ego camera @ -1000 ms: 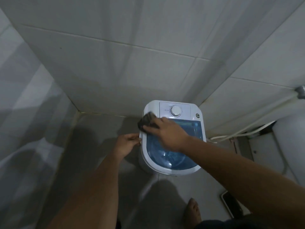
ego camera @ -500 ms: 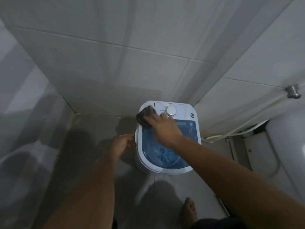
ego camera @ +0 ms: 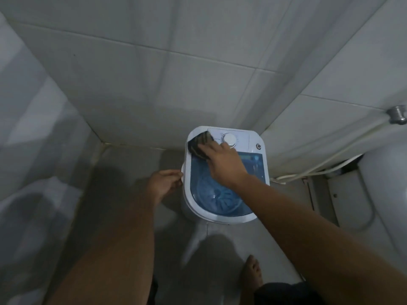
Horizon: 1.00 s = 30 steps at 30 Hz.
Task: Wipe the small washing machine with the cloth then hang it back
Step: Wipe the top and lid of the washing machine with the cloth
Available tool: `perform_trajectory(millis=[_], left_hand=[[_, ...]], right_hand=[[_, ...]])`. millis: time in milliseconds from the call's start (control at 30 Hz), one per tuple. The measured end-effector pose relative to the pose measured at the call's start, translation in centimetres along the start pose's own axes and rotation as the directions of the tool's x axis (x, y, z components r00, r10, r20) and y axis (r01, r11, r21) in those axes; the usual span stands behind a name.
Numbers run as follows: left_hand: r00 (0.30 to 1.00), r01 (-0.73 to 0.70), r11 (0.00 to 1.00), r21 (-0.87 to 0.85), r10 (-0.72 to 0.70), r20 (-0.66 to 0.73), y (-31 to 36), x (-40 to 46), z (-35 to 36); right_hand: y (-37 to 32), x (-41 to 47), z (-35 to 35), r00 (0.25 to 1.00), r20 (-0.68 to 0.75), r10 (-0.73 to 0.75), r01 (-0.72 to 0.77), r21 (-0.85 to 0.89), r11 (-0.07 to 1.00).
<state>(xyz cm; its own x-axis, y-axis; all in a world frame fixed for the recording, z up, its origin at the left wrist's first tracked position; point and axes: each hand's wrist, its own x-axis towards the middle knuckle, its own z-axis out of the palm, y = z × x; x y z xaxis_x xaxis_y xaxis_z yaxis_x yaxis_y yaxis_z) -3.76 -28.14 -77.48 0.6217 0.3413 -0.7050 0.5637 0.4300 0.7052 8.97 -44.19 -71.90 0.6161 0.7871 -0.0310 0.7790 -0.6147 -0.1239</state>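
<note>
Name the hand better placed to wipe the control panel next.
Right. The right hand already presses the cloth on the washer's top beside the dial; the left hand is at its side.

Glossy plastic washing machine (ego camera: 222, 208), dark cloth (ego camera: 199, 144)

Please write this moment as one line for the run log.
phase: wiping | right hand: presses cloth on washing machine top, far-left corner beside dial | left hand: at machine's left side | hanging: not yet
</note>
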Motion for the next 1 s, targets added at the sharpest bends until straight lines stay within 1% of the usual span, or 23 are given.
perform_trajectory(millis=[67,100,167,233,267,300,333,367,400,467,500,533,600,633,667,733,767,800,833,867,900,967,1000], left_hand=[[1.0,-0.004,1.0,-0.007,0.004,0.023,0.1,0.1,-0.1],[0.999,-0.017,1.0,-0.008,0.018,0.029,0.1,0.2,-0.2],[0.999,-0.023,1.0,-0.003,0.023,0.026,0.1,0.3,-0.3],[1.0,-0.001,1.0,0.0,0.001,0.018,0.0,0.2,-0.4],[1.0,0.003,1.0,0.005,-0.004,0.023,0.0,0.2,-0.4],[0.999,0.004,1.0,0.007,-0.004,0.032,0.0,0.2,-0.4],[0.999,0.005,1.0,0.004,-0.005,0.041,0.1,0.1,-0.3],[0.999,0.007,1.0,-0.005,-0.007,0.048,0.2,0.1,-0.2],[0.999,0.011,1.0,-0.013,-0.01,0.049,0.3,-0.1,-0.2],[0.999,0.018,1.0,-0.012,-0.017,0.039,0.5,-0.2,-0.1],[0.999,0.024,1.0,-0.008,-0.024,0.037,0.5,-0.3,-0.1],[0.999,0.03,1.0,-0.001,-0.03,0.04,0.5,-0.3,-0.1],[0.998,0.032,0.999,-0.009,-0.032,0.052,0.5,-0.3,-0.1],[0.998,0.024,0.999,-0.023,-0.023,0.055,0.4,-0.2,-0.2],[0.998,0.014,0.999,-0.03,-0.012,0.058,0.4,-0.1,-0.3],[0.998,0.012,1.0,-0.017,-0.011,0.056,0.4,-0.1,-0.3],[0.998,0.017,1.0,-0.006,-0.017,0.054,0.3,0.0,-0.4],[0.998,0.022,1.0,0.002,-0.022,0.052,0.3,0.0,-0.4],[0.998,0.024,1.0,-0.001,-0.024,0.054,0.3,0.1,-0.4],[0.998,0.026,1.0,-0.006,-0.026,0.058,0.3,0.1,-0.3],[0.998,0.031,0.999,-0.016,-0.03,0.057,0.3,0.1,-0.2],[0.998,0.036,0.999,-0.017,-0.035,0.054,0.4,-0.1,-0.1],[0.998,0.035,0.999,-0.012,-0.035,0.053,0.5,-0.2,-0.1]], right_hand=[[-0.7,-3.0,1.1,0.984,0.014,-0.178,0.178,-0.03,0.984],[-1.1,-5.0,1.4,0.959,0.047,-0.281,0.282,-0.035,0.959],[-1.3,-8.8,1.0,0.861,0.156,-0.485,0.491,-0.002,0.871],[0.0,-10.1,-0.3,0.747,0.229,-0.625,0.636,0.031,0.771],[0.9,-9.6,-0.8,0.747,0.207,-0.632,0.64,0.035,0.767],[1.6,-8.7,-1.2,0.795,0.166,-0.583,0.585,0.038,0.81],[2.3,-7.4,-1.5,0.872,0.112,-0.476,0.476,0.029,0.879],[2.7,-5.8,-1.8,0.943,0.054,-0.33,0.33,0.012,0.944],[2.6,-4.3,-2.0,0.984,0.01,-0.177,0.177,0.003,0.984],[1.6,-2.4,-1.6,0.999,-0.007,0.04,-0.04,0.029,0.999],[0.8,-2.1,-1.2,0.997,0.006,0.075,-0.075,0.039,0.996],[0.2,-2.2,-0.6,0.998,0.023,0.06,-0.06,0.036,0.998],[-1.1,-3.9,0.6,0.996,0.022,-0.088,0.088,0.018,0.996],[-1.7,-5.3,1.1,0.978,0.029,-0.204,0.204,-0.001,0.979],[-2.4,-6.9,1.3,0.938,0.074,-0.339,0.342,-0.032,0.939],[-3.0,-9.8,1.0,0.778,0.248,-0.578,0.609,-0.068,0.79],[-2.7,-11.0,0.5,0.694,0.321,-0.644,0.693,-0.054,0.719],[-2.3,-11.8,0.0,0.645,0.351,-0.678,0.734,-0.038,0.678],[-1.6,-12.3,-0.5,0.647,0.339,-0.684,0.733,-0.029,0.679],[-0.9,-12.3,-0.9,0.695,0.299,-0.654,0.691,-0.026,0.723],[-0.1,-12.0,-1.3,0.776,0.241,-0.583,0.607,-0.03,0.794],[1.1,-10.3,-2.2,0.936,0.095,-0.338,0.343,-0.042,0.938],[1.2,-9.2,-2.5,0.974,0.05,-0.221,0.223,-0.054,0.973]])
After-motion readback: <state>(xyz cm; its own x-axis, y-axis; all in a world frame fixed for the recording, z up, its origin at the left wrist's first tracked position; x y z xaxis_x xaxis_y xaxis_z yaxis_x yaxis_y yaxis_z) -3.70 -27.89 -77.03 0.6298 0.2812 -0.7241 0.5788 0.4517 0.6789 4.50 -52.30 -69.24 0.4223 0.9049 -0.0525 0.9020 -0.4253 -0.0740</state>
